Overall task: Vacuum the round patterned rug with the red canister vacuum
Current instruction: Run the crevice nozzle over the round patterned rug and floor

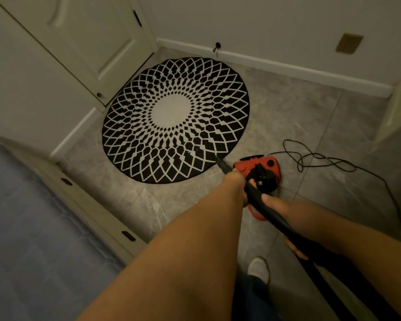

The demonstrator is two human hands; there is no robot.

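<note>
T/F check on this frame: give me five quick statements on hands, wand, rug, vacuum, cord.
1. Both hands grip the black vacuum wand. True: left hand, right hand.
2. The wand's nozzle tip sits on the pale centre of the round black-and-cream patterned rug. False: it is at the rug's near right edge.
3. The red canister vacuum stands on the rug. False: it is on the grey tile floor beside it.
4. A black power cord lies loose on the tiles. True.
5. The rug is folded over. False: it lies flat.

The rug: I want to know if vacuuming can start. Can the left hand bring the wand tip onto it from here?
Probably yes. The left hand grips the black wand, whose tip lies at the rug edge with nothing between.
</note>
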